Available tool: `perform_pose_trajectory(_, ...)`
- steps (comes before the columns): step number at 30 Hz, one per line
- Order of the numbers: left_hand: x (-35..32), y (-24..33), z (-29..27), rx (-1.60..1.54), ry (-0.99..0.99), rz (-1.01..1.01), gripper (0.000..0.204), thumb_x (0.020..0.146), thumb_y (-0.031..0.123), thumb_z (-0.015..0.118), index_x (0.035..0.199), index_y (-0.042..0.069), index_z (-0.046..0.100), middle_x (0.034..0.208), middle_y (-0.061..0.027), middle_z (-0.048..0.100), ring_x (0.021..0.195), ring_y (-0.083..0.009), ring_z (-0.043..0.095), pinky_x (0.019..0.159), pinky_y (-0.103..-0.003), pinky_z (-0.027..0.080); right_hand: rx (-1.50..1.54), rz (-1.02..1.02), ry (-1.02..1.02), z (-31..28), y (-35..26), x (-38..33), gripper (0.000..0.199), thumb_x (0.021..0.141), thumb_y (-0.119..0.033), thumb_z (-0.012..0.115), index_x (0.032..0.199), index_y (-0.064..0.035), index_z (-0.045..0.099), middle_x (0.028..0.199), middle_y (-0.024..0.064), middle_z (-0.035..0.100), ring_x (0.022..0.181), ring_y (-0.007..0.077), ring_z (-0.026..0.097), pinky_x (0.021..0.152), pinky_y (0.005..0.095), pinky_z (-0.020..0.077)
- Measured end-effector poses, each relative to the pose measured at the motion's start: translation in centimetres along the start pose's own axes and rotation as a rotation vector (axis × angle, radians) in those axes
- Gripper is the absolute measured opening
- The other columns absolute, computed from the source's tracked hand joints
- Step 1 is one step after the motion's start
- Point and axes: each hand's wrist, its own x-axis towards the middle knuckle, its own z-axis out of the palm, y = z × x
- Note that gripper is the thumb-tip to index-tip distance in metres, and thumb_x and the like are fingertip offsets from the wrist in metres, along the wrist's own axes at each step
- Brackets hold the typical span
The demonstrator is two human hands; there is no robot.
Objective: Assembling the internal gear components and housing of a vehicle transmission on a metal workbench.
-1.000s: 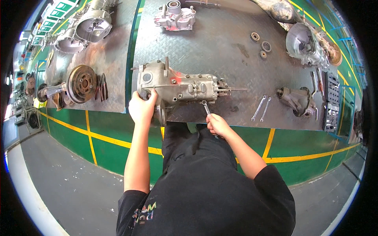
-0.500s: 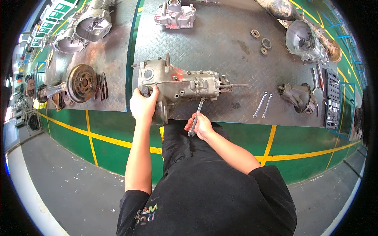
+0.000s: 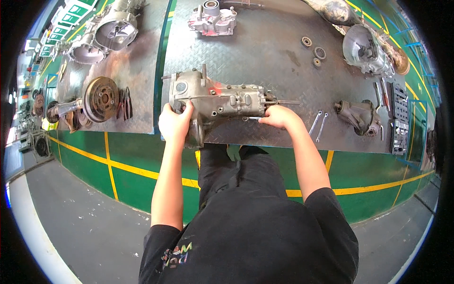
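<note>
A grey metal gearbox housing [image 3: 224, 100] lies lengthwise on the steel-topped bench, its thin shaft pointing right. My left hand [image 3: 176, 122] is closed around a part at the housing's lower left end. In my right hand [image 3: 280, 116] is a combination wrench [image 3: 253, 118], which lies sideways along the housing's near side, by its right end. The wrench's ring end shows to the left of my fingers; its other end is hidden in my hand. Beside my right hand, two slim wrenches [image 3: 321, 127] rest on the bench.
Three small gears or bearings [image 3: 319, 52] lie at the back right. A dark casting [image 3: 354, 116] and a black socket case [image 3: 398, 128] are at the right. At the back stands another housing [image 3: 213, 21]. A drum-ended assembly [image 3: 101, 99] sits on the left bench.
My right hand has moved up and to the right with the wrench, from the bench's near edge to the housing's right end. The wrench has swung from upright to sideways. My left hand stays on the housing.
</note>
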Motion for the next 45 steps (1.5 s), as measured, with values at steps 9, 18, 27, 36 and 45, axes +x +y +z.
perform_pose_trajectory(9,0.0,0.1,0.0,0.009,-0.001,-0.003,0.062,0.073,0.056,0.072,0.084,-0.004,0.063,0.083,-0.0269,0.068,0.083,-0.0437,0.067,0.075,-0.047,0.053,0.941,0.049,-0.048,10.4,-0.3,-3.2,0.039,0.102,-0.036,0.047,0.085,-0.0036,0.061,0.065,0.0058,0.059,0.052,0.0163,0.056,0.050,0.0311,0.0465)
perform_pose_trajectory(18,0.1,-0.1,0.2,-0.006,-0.014,-0.020,0.061,0.073,0.055,0.073,0.085,-0.005,0.064,0.083,-0.0269,0.068,0.083,-0.0435,0.068,0.075,-0.047,0.053,1.668,0.029,-0.034,16.0,-5.9,-0.5,0.037,0.107,-0.030,0.033,0.109,0.0006,0.054,0.092,0.0188,0.070,0.070,0.0239,0.067,0.063,0.0349,0.0552)
perform_pose_trajectory(27,0.1,-0.1,0.3,0.013,0.015,-0.008,0.063,0.072,0.056,0.072,0.084,-0.005,0.063,0.083,-0.0276,0.067,0.083,-0.0440,0.067,0.075,-0.047,0.053,2.012,0.039,-0.086,16.3,-9.0,0.7,0.030,0.107,-0.026,0.032,0.111,-0.0013,0.048,0.111,0.0232,0.065,0.094,0.0353,0.070,0.078,0.0462,0.0596)
perform_pose_trajectory(36,0.1,0.0,0.3,0.014,0.018,-0.018,0.063,0.072,0.056,0.072,0.083,-0.005,0.063,0.083,-0.0284,0.067,0.084,-0.0444,0.067,0.075,-0.048,0.053,1.688,0.013,0.156,16.7,-8.1,0.0,0.027,0.108,-0.027,0.031,0.108,-0.0040,0.045,0.104,0.0224,0.066,0.081,0.0314,0.071,0.066,0.0387,0.0592)
perform_pose_trajectory(45,0.0,0.0,0.5,0.020,0.056,0.011,0.060,0.074,0.054,0.075,0.084,-0.005,0.065,0.078,-0.0247,0.068,0.077,-0.0397,0.068,0.072,-0.044,0.052,1.796,0.023,-0.078,14.9,-8.1,1.1,0.031,0.108,-0.031,0.031,0.110,-0.0040,0.045,0.103,0.0254,0.067,0.087,0.0377,0.072,0.070,0.0433,0.0608)
